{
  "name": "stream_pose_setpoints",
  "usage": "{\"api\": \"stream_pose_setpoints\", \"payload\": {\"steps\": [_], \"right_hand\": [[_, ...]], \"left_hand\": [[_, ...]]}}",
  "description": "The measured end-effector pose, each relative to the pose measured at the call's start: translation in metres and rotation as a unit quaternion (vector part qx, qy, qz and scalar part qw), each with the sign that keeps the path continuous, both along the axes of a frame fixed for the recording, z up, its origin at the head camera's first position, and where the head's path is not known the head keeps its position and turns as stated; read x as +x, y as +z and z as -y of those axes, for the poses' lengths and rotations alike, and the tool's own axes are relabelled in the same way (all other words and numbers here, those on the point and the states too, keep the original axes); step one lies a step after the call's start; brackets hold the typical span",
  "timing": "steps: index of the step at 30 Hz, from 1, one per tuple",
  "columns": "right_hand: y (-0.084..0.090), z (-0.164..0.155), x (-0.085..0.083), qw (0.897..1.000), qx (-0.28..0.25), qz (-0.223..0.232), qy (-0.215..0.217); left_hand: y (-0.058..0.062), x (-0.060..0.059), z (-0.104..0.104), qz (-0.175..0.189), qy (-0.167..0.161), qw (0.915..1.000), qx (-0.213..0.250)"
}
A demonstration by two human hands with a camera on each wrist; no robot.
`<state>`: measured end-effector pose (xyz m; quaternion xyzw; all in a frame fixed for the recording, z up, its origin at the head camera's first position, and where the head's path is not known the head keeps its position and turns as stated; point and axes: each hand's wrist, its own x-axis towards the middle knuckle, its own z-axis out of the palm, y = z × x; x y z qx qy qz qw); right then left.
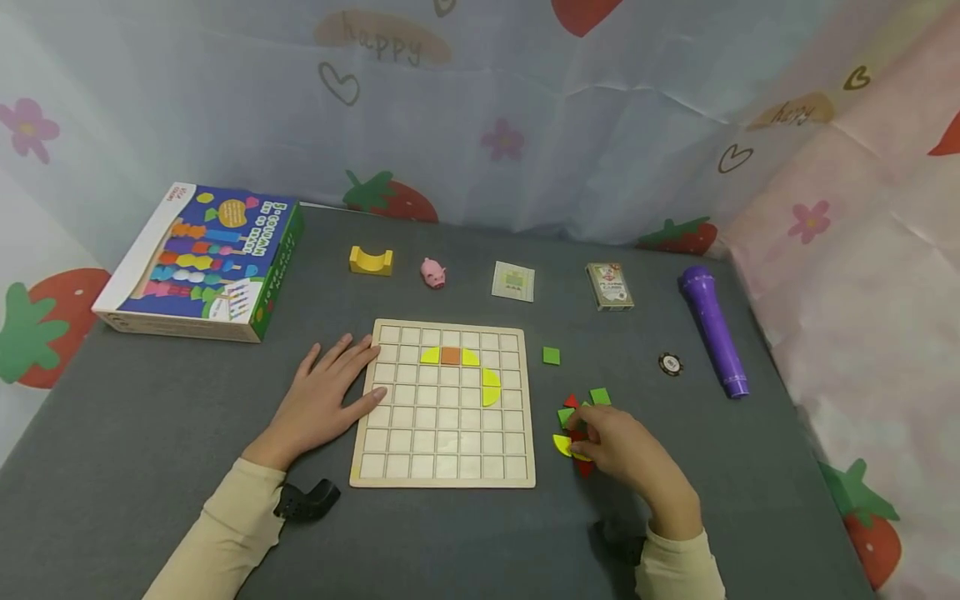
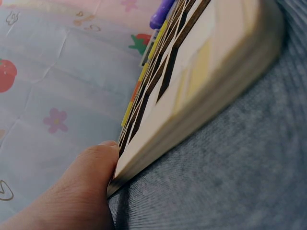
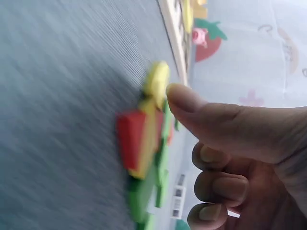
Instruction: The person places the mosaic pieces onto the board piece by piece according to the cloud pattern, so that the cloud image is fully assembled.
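A wooden grid board [image 1: 442, 467] lies in the middle of the grey table. Yellow curved pieces [image 1: 490, 387] and an orange square [image 1: 450, 356] sit in its upper cells. My left hand [image 1: 322, 400] lies flat with straight fingers against the board's left edge [image 2: 201, 110]; a fingertip [image 2: 91, 167] touches its corner. My right hand [image 1: 622, 450] is over a small pile of red, green and yellow pieces [image 1: 572, 412] right of the board. Its thumb [image 3: 184, 103] touches a yellow piece [image 3: 156, 81] while the other fingers curl. Whether it pinches the piece is hidden.
A lone green square [image 1: 551, 356] lies beside the board. Along the back stand a colourful toy box [image 1: 202, 258], a yellow arch block [image 1: 371, 261], a pink pig [image 1: 432, 272], a card packet [image 1: 513, 281] and a card deck [image 1: 609, 286]. A purple torch [image 1: 712, 329] and chip [image 1: 670, 363] lie right.
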<state>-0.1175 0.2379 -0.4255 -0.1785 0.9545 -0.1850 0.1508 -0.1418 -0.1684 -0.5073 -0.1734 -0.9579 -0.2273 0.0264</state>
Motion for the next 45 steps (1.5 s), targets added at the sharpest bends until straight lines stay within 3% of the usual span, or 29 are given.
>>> {"api": "stream_pose_setpoints", "payload": {"steps": [5, 16, 23, 31, 36, 45], "right_hand": [[-0.008, 0.005, 0.008, 1.000, 0.002, -0.023, 0.004], [-0.013, 0.017, 0.007, 0.997, 0.011, -0.077, 0.012], [-0.012, 0.017, 0.008, 0.997, 0.018, -0.072, 0.033], [-0.012, 0.017, 0.005, 0.997, 0.026, -0.063, 0.021], [-0.002, 0.021, 0.000, 0.997, 0.027, -0.065, 0.012], [0.011, 0.051, -0.023, 0.996, 0.031, -0.078, 0.041]], "left_hand": [[0.001, 0.000, 0.000, -0.004, -0.002, 1.0000, 0.003], [0.001, 0.001, 0.001, 0.000, -0.003, 1.0000, 0.008], [0.001, 0.002, 0.001, 0.002, 0.000, 1.0000, 0.006], [0.001, 0.001, 0.001, -0.002, 0.002, 1.0000, 0.003], [0.001, 0.001, 0.001, -0.007, 0.003, 1.0000, 0.007], [-0.001, 0.001, 0.001, -0.007, 0.003, 1.0000, 0.002]]}}
